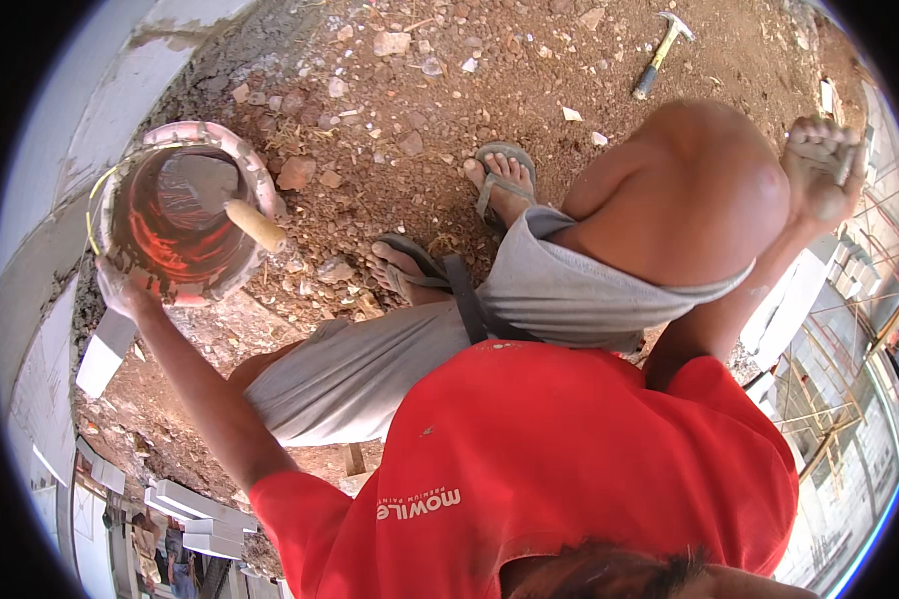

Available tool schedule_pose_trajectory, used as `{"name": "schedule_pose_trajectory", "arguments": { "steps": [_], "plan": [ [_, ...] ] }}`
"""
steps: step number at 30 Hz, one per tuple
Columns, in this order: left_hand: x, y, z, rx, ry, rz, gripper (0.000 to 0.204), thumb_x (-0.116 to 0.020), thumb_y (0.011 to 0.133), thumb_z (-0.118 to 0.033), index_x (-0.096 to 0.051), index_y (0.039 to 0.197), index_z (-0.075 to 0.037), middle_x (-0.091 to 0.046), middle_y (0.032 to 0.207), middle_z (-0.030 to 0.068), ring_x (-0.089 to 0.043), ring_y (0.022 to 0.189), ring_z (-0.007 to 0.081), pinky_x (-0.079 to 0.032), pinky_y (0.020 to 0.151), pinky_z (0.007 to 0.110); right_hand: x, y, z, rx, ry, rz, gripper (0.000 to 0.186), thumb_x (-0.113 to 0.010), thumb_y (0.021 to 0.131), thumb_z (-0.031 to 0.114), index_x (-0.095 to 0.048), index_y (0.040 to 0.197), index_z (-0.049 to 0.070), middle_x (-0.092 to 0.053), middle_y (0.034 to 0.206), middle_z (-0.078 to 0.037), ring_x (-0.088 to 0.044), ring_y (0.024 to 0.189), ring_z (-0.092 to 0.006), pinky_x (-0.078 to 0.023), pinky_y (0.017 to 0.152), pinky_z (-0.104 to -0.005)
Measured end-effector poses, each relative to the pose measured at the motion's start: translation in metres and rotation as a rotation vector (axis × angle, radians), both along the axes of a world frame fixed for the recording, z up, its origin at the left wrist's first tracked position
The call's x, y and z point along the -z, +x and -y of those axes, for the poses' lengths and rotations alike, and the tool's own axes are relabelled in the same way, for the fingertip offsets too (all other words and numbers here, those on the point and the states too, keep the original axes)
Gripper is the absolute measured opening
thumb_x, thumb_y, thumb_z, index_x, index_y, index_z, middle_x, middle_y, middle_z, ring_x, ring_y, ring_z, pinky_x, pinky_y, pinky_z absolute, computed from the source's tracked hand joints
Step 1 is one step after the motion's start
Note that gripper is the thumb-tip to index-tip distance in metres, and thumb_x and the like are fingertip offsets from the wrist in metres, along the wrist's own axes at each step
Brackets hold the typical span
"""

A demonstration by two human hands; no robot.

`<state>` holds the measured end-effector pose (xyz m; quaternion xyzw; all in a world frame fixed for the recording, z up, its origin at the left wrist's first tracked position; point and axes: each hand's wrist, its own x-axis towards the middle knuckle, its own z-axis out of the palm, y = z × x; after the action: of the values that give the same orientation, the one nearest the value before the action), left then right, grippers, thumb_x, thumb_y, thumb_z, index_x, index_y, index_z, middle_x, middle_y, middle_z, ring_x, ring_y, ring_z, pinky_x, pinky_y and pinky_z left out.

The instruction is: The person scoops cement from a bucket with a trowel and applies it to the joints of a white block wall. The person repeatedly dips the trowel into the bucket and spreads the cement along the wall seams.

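My left hand, smeared with grey, grips the lower left of a pink, mortar-crusted bucket, fingers at its rim by the wire handle. Inside lies a metal trowel, its wooden handle sticking out over the right rim; the bucket's inner floor shows red and grey residue. My right hand is raised at the far right beside my bent knee, coated in grey, fingers curled around something greyish that I cannot make out. My sandalled feet rest on rubbly soil to the right of the bucket.
A grey block wall runs along the left. A hammer lies on the soil at top right. Pale blocks lie at lower left, with a person beyond. Scaffolding and more blocks are at right.
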<state>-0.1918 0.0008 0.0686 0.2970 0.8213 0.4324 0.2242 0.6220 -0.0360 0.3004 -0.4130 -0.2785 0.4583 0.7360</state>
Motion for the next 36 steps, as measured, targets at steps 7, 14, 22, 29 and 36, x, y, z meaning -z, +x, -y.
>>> {"name": "schedule_pose_trajectory", "arguments": {
  "steps": [7, 14, 22, 29, 36],
  "plan": [
    [-0.006, 0.012, -0.015, -0.158, -0.226, -0.04, 0.05, -0.053, 0.103, -0.028, -0.055, 0.148, -0.006, -0.051, 0.15, 0.0164, -0.058, 0.129, 0.0354, -0.056, 0.095, 0.051, 0.234, 0.002, 0.123, -0.143, -1.015, -0.035, 0.064, -0.035, 0.107, 0.052, -0.051, 0.141, -0.001, -0.066, 0.129, -0.019, -0.064, 0.118, -0.0327, -0.046, 0.109, -0.0479],
    [-0.013, 0.001, -0.023, -0.276, -0.294, -0.079, 0.049, -0.056, 0.103, -0.038, -0.062, 0.142, -0.01, -0.048, 0.152, 0.0141, -0.056, 0.127, 0.0406, -0.062, 0.085, 0.058, 0.228, 0.015, 0.142, -0.3, -0.876, -0.102, 0.077, -0.023, 0.109, 0.059, -0.047, 0.147, -0.004, -0.066, 0.131, -0.02, -0.065, 0.119, -0.0326, -0.047, 0.109, -0.0465],
    [-0.022, 0.036, -0.035, -0.221, -0.365, -0.198, 0.043, -0.047, 0.107, -0.031, -0.058, 0.147, -0.02, -0.049, 0.152, 0.0132, -0.056, 0.127, 0.0409, -0.061, 0.085, 0.058, 0.226, 0.018, 0.138, -0.422, -0.678, -0.317, 0.081, -0.019, 0.109, 0.061, -0.046, 0.148, -0.005, -0.065, 0.132, -0.022, -0.065, 0.119, -0.0334, -0.049, 0.108, -0.0459],
    [-0.01, -0.038, -0.029, -0.143, -0.342, -0.209, 0.04, -0.044, 0.107, -0.022, -0.062, 0.143, -0.022, -0.044, 0.152, 0.0149, -0.057, 0.121, 0.042, -0.064, 0.08, 0.054, 0.223, -0.003, 0.118, -0.541, -0.721, -0.192, 0.079, -0.017, 0.109, 0.06, -0.049, 0.146, -0.002, -0.062, 0.136, -0.022, -0.061, 0.125, -0.0332, -0.043, 0.114, -0.0455],
    [-0.033, -0.012, -0.012, -0.157, -0.343, -0.197, 0.042, -0.043, 0.107, -0.028, -0.06, 0.144, -0.023, -0.044, 0.15, 0.0164, -0.058, 0.119, 0.0424, -0.066, 0.079, 0.052, 0.229, -0.044, 0.094, -0.776, -0.76, 0.108, 0.075, -0.02, 0.109, 0.056, -0.05, 0.145, -0.003, -0.064, 0.134, -0.022, -0.062, 0.123, -0.0332, -0.043, 0.113, -0.0452]
  ]
}}
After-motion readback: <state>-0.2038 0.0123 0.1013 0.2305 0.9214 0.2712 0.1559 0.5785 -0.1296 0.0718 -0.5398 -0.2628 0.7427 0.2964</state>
